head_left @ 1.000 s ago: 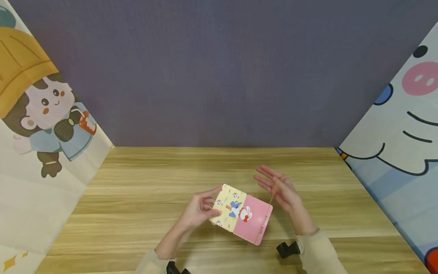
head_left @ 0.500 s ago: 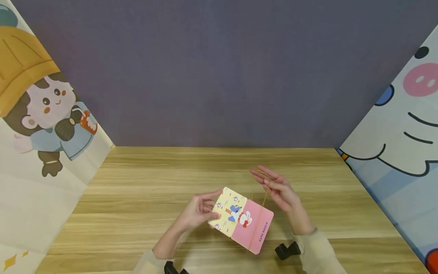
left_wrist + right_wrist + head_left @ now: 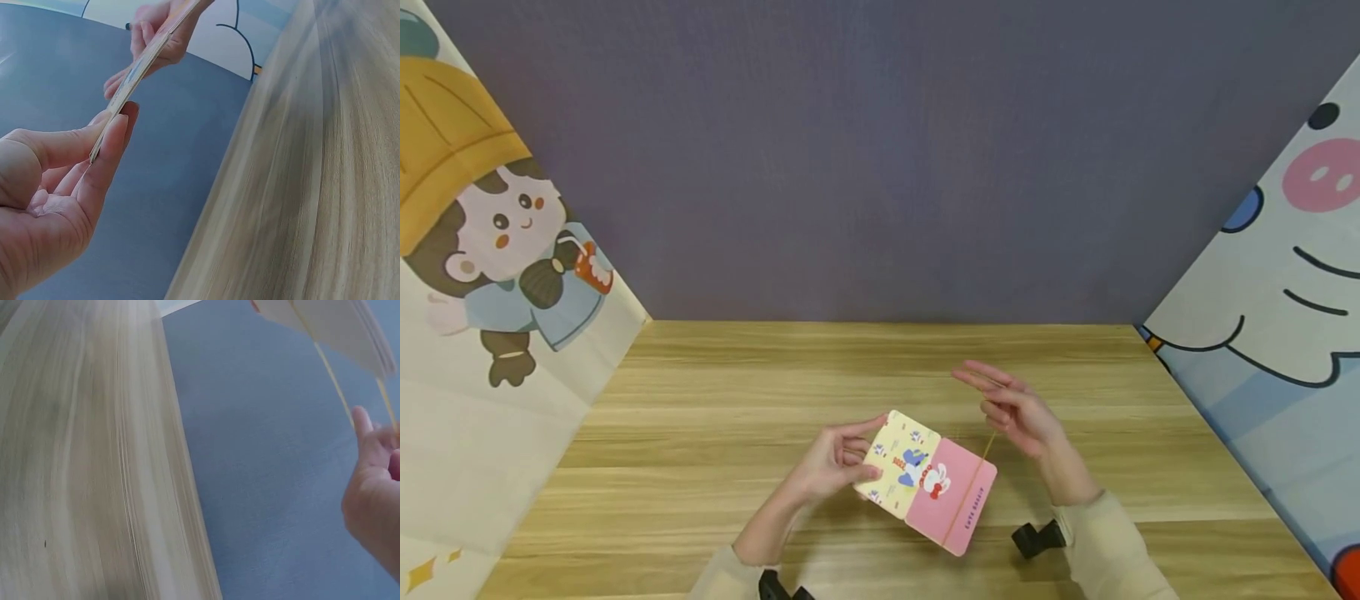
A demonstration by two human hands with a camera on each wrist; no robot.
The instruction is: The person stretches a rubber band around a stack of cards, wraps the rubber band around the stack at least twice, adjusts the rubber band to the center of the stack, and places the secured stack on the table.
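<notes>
Above the table, my left hand (image 3: pixel 827 467) pinches the edge of a small open notebook (image 3: pixel 889 492), thumb on top. One cover panel is yellow with a blue animal, the other pink with a white rabbit. In the left wrist view the notebook (image 3: pixel 140 70) shows edge-on between thumb and fingers. A thin yellow rubber band (image 3: pixel 967 493) runs across the pink panel. My right hand (image 3: pixel 1022 415) holds the band's far end, apart from the notebook, with two fingers extended and others curled. In the right wrist view the rubber band (image 3: pixel 330 375) stretches in two strands from the notebook's edge.
The wooden table (image 3: pixel 715 375) lies beneath both hands. A grey-blue panel (image 3: pixel 880 167) rises behind it. Cartoon-printed walls flank it, with a child figure (image 3: pixel 523 242) at left and a pig-nosed white figure (image 3: pixel 1292 275) at right. Black wrist mounts (image 3: pixel 1037 540) sit at the cuffs.
The rubber band has shifted inward across the pink panel, away from its outer edge. The notebook tilted slightly, its pink end lower. My right fingers have curled more around the band.
</notes>
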